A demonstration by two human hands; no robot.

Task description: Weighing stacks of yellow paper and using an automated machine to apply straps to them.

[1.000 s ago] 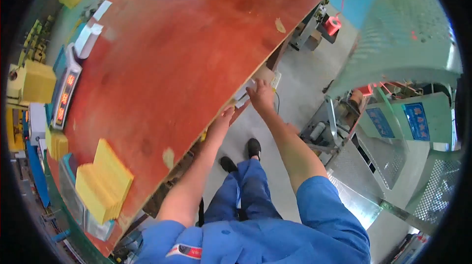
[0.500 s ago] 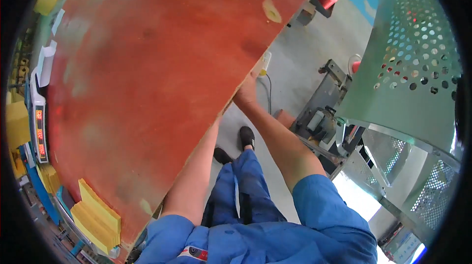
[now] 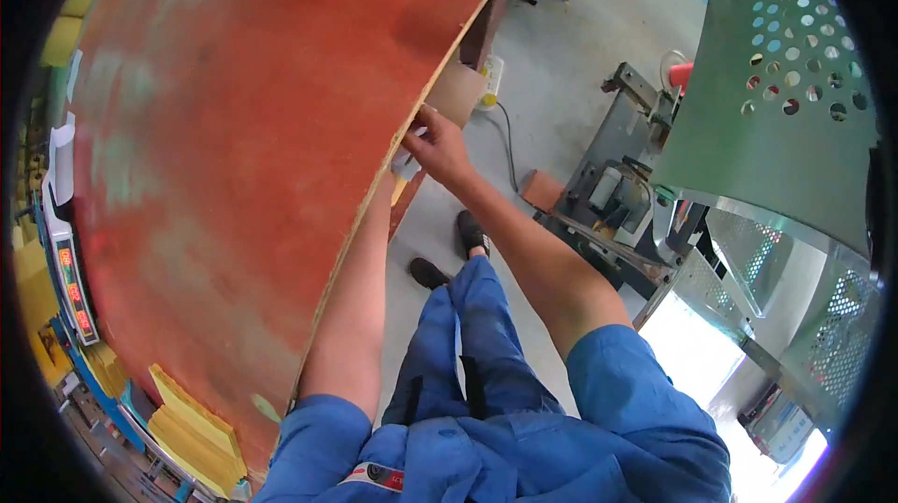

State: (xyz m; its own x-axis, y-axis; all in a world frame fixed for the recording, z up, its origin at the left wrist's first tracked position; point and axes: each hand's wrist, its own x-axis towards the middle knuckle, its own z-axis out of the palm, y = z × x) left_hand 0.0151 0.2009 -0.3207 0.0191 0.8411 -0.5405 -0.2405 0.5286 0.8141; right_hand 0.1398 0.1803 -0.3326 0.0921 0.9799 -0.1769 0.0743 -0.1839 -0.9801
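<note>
Working at a red tabletop, with a lit digital display along its left rim and a yellow stack at its lower left corner. Running the left forearm in beneath the tabletop's near edge, hiding the left hand completely and leaving its grip impossible to tell. Curling the fingers of the right hand at that same edge, beside a white item showing partly below the tabletop; not revealing clearly whether gripping anything. Seemingly being only partway along: reaching in with both arms, but not yet showing the white item clear of the tabletop's edge or setting anything down beside the arms. Standing left of a green perforated guard, well apart from the tabletop, with a brown panel jutting from underneath.
</note>
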